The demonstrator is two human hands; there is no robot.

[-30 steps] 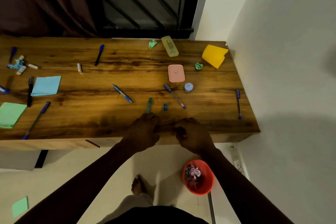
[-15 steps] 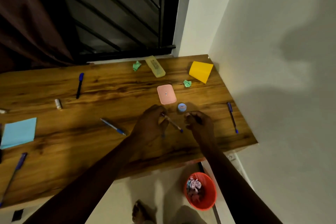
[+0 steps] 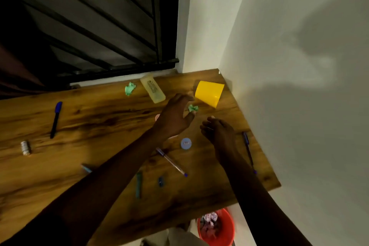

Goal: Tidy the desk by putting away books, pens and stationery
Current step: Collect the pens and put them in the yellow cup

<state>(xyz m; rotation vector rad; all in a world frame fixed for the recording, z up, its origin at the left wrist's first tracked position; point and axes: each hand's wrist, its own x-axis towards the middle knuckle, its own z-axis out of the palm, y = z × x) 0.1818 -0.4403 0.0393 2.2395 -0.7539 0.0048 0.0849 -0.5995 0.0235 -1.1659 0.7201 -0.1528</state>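
My left hand [image 3: 173, 120] is out over the far right corner of the wooden surface [image 3: 83, 118], its grip spread wide with thumb and forefinger bracketing a green crumpled paper ball [image 3: 193, 108] that lies just beside the tipped yellow cup [image 3: 209, 92]; the thumb tip looks to touch the wad, but nothing is pinched yet; my right hand [image 3: 218, 132] hovers near, fingers loosely curled and holding nothing; I judge the ball feather-light, soft and springy, so a gentle pinch across its bulk should do, and too light a touch would only flick it away; it cannot break or slip much; half a second ago both hands were nearer me, by the clear-barrelled pen [image 3: 172, 162] and the small round blue tin [image 3: 186, 143]; since then the left has reached on past the pink case, now mostly hidden beneath it, and the pen lies where it was.
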